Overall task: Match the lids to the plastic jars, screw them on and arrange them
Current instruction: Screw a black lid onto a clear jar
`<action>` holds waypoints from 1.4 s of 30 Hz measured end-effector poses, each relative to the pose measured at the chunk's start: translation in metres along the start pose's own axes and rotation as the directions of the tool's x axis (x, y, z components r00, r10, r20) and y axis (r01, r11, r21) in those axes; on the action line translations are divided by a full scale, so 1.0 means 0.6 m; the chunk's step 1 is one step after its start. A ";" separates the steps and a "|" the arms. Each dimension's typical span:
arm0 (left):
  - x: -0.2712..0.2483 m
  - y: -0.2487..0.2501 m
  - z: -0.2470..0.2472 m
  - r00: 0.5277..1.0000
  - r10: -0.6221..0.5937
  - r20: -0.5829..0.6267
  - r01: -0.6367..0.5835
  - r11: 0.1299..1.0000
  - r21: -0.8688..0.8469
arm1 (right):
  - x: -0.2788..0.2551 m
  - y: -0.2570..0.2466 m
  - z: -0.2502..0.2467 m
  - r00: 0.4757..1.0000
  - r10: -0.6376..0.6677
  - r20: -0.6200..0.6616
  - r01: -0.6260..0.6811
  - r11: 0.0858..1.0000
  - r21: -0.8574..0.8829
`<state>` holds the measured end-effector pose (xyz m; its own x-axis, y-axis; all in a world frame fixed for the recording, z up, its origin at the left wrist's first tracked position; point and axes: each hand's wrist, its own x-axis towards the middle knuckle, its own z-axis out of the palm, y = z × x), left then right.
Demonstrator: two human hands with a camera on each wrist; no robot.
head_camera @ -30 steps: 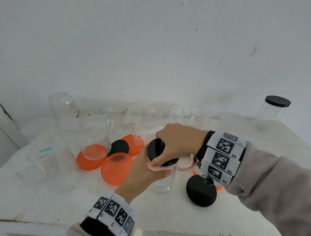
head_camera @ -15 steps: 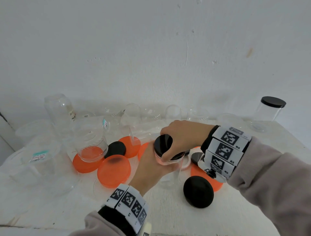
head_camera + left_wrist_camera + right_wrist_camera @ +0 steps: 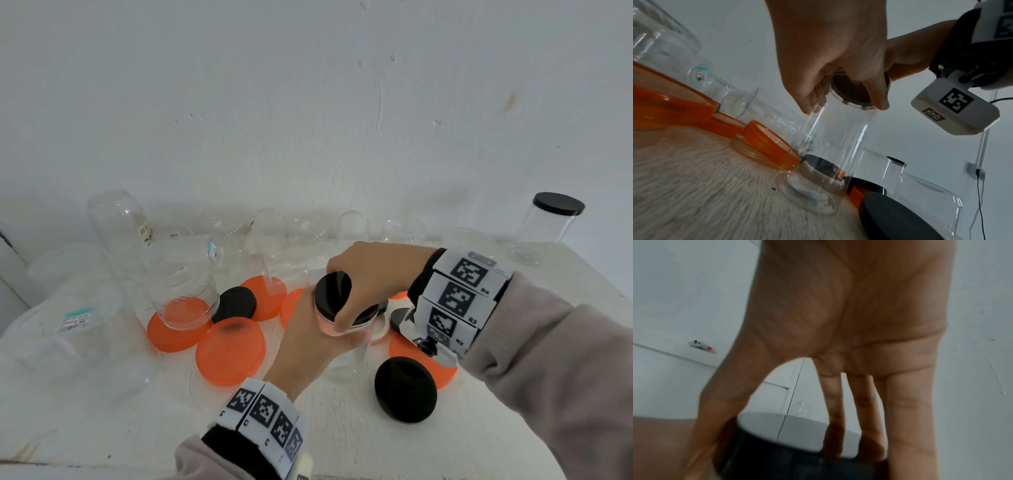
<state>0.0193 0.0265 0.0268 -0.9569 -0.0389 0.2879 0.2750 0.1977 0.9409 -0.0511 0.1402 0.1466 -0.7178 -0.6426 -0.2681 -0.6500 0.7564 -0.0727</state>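
**Black lid going onto the clear jar**

At frame centre, the left hand (image 3: 301, 346) grasps the tall clear plastic jar (image 3: 346, 346) upright on the white table (image 3: 342, 428); the right hand (image 3: 370, 277) clenches its round black screw lid (image 3: 334, 291). Best keep the lid level while twisting, the jar steadied.

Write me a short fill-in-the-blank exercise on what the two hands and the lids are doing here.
1. The right hand grips a ____ lid from above.
2. The left hand holds the clear ____ under that lid.
3. The capped jar at the far right wears a ____ lid.

Missing words: black; jar; black
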 end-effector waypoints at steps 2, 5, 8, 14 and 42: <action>-0.001 0.003 0.001 1.000 0.021 0.003 -0.021 1.000 0.003 | 0.001 -0.003 0.010 0.998 0.029 -0.056 -0.030 0.999 -0.014; -0.004 -0.001 0.002 1.000 0.006 -0.018 -0.006 1.000 -0.021 | 0.002 -0.006 0.020 0.990 0.090 -0.108 -0.090 0.996 0.002; -0.004 0.002 0.003 0.999 0.037 -0.010 -0.037 0.999 -0.001 | -0.003 -0.001 0.009 0.996 0.079 0.034 -0.080 0.996 0.034; -0.004 0.005 0.002 0.999 0.046 0.002 -0.046 0.999 0.009 | -0.005 -0.003 0.003 1.000 0.015 0.002 -0.015 1.000 0.022; -0.005 -0.004 0.004 0.998 -0.060 -0.020 0.060 0.998 0.000 | -0.007 -0.004 -0.001 0.995 0.031 0.091 -0.035 0.998 0.042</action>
<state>0.0217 0.0283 0.0235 -0.9695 -0.0706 0.2348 0.2174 0.1954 0.9563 -0.0469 0.1412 0.1484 -0.7120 -0.6049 -0.3565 -0.6134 0.7830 -0.1036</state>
